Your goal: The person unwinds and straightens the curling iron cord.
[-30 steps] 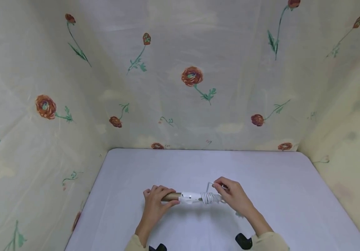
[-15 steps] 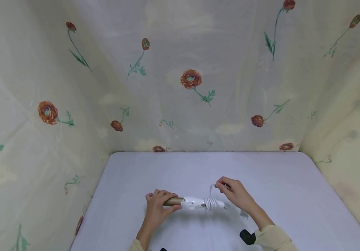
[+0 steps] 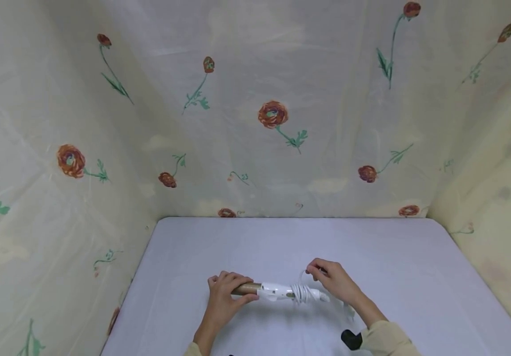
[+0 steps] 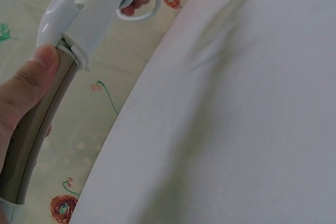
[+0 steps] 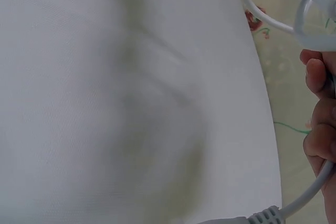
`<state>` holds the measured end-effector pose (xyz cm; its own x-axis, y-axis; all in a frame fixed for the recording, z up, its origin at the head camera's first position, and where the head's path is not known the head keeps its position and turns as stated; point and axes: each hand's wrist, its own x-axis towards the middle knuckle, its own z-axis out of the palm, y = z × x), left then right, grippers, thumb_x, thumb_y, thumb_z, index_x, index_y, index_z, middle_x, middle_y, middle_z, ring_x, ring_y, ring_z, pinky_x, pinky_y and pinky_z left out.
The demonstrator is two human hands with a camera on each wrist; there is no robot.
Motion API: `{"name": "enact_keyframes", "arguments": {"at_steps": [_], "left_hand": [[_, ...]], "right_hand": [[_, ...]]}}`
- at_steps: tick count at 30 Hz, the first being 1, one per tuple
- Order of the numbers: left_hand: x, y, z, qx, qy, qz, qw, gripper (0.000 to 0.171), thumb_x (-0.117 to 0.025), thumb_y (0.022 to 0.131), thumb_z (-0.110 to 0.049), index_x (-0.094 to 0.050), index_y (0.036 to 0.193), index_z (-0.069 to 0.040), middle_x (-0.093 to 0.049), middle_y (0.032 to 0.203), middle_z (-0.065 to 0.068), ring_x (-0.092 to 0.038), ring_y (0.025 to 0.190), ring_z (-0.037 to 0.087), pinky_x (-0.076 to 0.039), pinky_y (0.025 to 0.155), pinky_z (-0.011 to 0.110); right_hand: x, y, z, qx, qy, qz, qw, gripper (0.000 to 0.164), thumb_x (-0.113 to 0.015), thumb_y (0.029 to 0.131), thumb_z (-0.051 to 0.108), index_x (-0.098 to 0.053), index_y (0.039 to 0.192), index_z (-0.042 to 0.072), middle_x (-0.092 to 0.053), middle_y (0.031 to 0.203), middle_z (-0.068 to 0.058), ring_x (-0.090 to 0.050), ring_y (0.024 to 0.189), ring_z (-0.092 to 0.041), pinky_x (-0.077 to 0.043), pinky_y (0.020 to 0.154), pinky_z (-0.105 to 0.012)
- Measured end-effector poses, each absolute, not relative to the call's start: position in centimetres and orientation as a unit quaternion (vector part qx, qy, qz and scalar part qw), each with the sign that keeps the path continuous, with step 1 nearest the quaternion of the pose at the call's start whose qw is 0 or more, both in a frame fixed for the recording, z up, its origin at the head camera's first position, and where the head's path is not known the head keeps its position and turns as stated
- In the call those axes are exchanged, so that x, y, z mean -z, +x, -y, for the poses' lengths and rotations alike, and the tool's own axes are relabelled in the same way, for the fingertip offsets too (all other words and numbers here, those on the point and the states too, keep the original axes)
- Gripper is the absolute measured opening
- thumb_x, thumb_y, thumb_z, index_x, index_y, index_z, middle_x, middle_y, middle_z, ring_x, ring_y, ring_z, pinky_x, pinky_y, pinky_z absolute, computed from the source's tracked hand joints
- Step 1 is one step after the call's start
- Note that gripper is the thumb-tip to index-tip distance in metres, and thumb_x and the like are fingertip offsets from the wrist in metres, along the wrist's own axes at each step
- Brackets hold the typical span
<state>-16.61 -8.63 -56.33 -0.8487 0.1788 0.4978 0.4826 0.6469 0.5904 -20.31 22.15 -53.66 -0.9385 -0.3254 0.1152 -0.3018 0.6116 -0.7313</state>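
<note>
A curling iron (image 3: 275,290) with a white handle and gold-brown barrel (image 4: 44,114) is held lengthwise above the table. My left hand (image 3: 226,296) grips it by the barrel, the thumb pressing close to the white clamp lever (image 4: 56,17). Loops of white cord (image 3: 301,293) circle the handle toward its right end. Just above and right of those loops, my right hand (image 3: 335,282) pinches the cord between thumb and fingers. In the right wrist view, the cord runs below that hand to a ribbed plug end (image 5: 266,215), partly cut off by the frame.
The white table (image 3: 237,242) has rounded far corners. Flower-printed cloth (image 3: 309,168) hangs behind it and along both sides. Near the right sleeve (image 3: 389,338) shows a black wrist camera piece (image 3: 351,339). The iron's shadow falls on the tabletop.
My right hand has drawn a little up and away from the handle end, uncovering it. The cord loops look looser and more spread. My left hand keeps its grip on the barrel.
</note>
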Motion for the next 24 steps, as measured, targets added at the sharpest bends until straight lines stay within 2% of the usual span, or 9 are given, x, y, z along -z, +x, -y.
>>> {"name": "enact_keyframes", "arguments": {"at_steps": [6,12,16,18,21,24], "left_hand": [[56.2,-16.6,8.6,0.387,-0.183,0.88,0.206,0.039,-0.079,0.064,-0.045,-0.072,0.098,-0.026,-0.067,0.092,-0.016,-0.05,0.088,0.004,-0.02,0.083,0.038],[56.0,-16.6,8.4,0.403,-0.18,0.873,0.21,0.038,-0.081,0.063,-0.041,-0.071,0.098,-0.03,-0.067,0.093,-0.017,-0.05,0.089,0.004,-0.02,0.084,0.038],[55.9,-16.8,8.2,0.405,-0.178,0.87,0.217,0.037,-0.079,0.065,-0.044,-0.071,0.099,-0.029,-0.067,0.094,-0.016,-0.049,0.089,0.005,-0.02,0.084,0.038],[55.9,-17.0,8.2,0.408,-0.172,0.87,0.217,0.037,-0.078,0.067,-0.045,-0.071,0.1,-0.03,-0.067,0.095,-0.016,-0.049,0.089,0.005,-0.02,0.084,0.038],[55.9,-17.0,8.1,0.413,-0.16,0.871,0.214,0.036,-0.077,0.068,-0.045,-0.071,0.099,-0.03,-0.067,0.095,-0.016,-0.049,0.089,0.005,-0.02,0.085,0.039],[56.0,-16.8,8.1,0.418,-0.147,0.871,0.21,0.036,-0.078,0.067,-0.044,-0.072,0.098,-0.028,-0.068,0.094,-0.015,-0.049,0.088,0.005,-0.02,0.085,0.039]], "right_hand": [[54.4,-20.3,-22.3,0.404,-0.169,-0.898,0.038,0.023,-0.051,0.098,0.03,-0.065,0.094,0.013,-0.062,0.078,0.001,-0.052,0.069,-0.007,-0.044,0.062,-0.023],[55.1,-20.2,-22.4,0.42,-0.191,-0.887,0.033,0.02,-0.05,0.099,0.028,-0.065,0.091,0.016,-0.064,0.081,0.004,-0.053,0.07,-0.003,-0.045,0.062,-0.022],[55.8,-20.2,-22.3,0.414,-0.233,-0.88,-0.013,0.011,-0.056,0.095,0.012,-0.064,0.088,0.015,-0.065,0.079,0.006,-0.051,0.069,0.001,-0.045,0.062,-0.021],[56.0,-20.0,-22.2,0.42,-0.241,-0.875,-0.022,0.014,-0.059,0.089,0.0,-0.063,0.087,0.013,-0.065,0.079,0.003,-0.05,0.069,0.0,-0.044,0.063,-0.022],[56.4,-19.6,-21.6,0.453,-0.193,-0.87,0.023,0.016,-0.058,0.085,-0.005,-0.062,0.086,0.01,-0.064,0.079,-0.001,-0.05,0.071,-0.004,-0.044,0.065,-0.024],[56.9,-19.0,-20.9,0.471,-0.112,-0.872,0.081,0.01,-0.056,0.091,0.004,-0.064,0.088,0.009,-0.063,0.079,-0.003,-0.05,0.072,-0.009,-0.043,0.065,-0.025]]}}
